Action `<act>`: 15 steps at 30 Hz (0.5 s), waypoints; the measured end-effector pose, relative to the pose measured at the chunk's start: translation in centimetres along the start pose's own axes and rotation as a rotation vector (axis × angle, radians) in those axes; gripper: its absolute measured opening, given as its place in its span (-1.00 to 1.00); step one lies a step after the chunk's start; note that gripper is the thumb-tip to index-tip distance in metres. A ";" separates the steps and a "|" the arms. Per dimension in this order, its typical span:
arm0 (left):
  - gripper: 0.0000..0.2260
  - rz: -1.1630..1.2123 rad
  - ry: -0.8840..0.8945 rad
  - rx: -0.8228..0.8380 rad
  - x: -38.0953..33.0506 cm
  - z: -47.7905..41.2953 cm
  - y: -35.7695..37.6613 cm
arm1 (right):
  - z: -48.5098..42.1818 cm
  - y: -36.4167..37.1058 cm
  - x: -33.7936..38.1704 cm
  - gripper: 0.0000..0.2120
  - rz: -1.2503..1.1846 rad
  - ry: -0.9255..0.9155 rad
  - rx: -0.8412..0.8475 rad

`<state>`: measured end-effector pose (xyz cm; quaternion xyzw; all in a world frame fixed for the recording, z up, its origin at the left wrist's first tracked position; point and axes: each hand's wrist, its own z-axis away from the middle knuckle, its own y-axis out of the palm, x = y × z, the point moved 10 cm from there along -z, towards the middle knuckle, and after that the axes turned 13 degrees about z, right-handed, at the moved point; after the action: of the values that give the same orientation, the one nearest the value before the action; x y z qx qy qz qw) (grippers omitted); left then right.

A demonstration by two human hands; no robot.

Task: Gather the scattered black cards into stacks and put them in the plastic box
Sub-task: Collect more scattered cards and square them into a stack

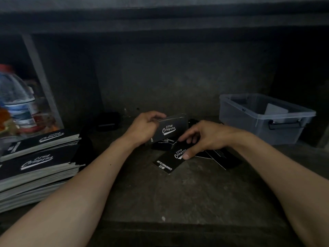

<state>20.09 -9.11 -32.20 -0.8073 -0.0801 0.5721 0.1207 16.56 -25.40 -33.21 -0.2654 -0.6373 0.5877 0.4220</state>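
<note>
dark ledge (160,202), open toward front edge; left hand (144,127) grip around card stack (170,130), right hand (204,138) grip pinching loose card (169,162)

Left hand (144,126) grips card stack (171,128) left of box (263,120); right hand (204,138) pinches card (170,160); loose cards (220,156) near box.

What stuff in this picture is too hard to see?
All in the head view:
- Clear plastic box: cloudy walls hide most of the inside.
- Scattered black cards: the right hand, pinching one, covers others; no count.
- Black card stack: the left hand gripping it hides one end.
- Red-capped plastic bottle: blurred, label unreadable.
- Big black card piles: cut off by the left edge.
</note>
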 end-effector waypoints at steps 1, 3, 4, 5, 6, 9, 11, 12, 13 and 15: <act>-0.66 0.004 0.000 0.003 0.0 0.0 0.0 | 0.0 0.1 0.0 -0.47 0.015 0.011 -0.004; -0.65 0.023 0.002 0.005 0.0 0.0 0.0 | 0.1 0.0 0.0 -0.52 0.031 0.023 -0.016; -0.65 0.030 0.005 0.011 -0.1 0.0 0.1 | 0.2 -0.2 -0.1 -0.53 0.029 0.029 -0.017; -0.64 0.032 0.007 0.023 -0.1 0.1 0.3 | 0.4 -0.3 -0.3 -0.53 0.022 0.037 -0.008; -0.62 0.043 0.014 0.040 -0.2 0.1 0.5 | 0.5 -0.3 -0.5 -0.52 0.013 0.044 0.012; -0.57 0.063 0.025 0.073 -0.4 0.2 0.9 | 0.8 0.2 -1.0 -0.45 0.007 0.041 0.105; -0.56 0.071 0.028 0.083 -0.5 0.3 1.0 | 1.0 0.2 -1.1 -0.46 0.026 0.033 0.126; -0.56 0.078 0.030 0.089 -0.6 0.3 1.1 | 1.0 0.1 -0.9 -0.51 0.023 0.024 0.115; -0.56 0.087 0.027 0.091 -0.7 0.4 1.1 | 1.1 0.0 -0.8 -0.56 0.014 0.020 0.098; -0.57 0.098 0.026 0.090 -0.9 0.4 1.2 | 1.0 -0.1 -0.8 -0.58 -0.023 0.027 0.080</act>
<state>19.39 -10.50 -31.83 -0.8113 -0.0131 0.5699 0.1299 16.09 -26.61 -33.20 -0.2490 -0.6104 0.6042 0.4476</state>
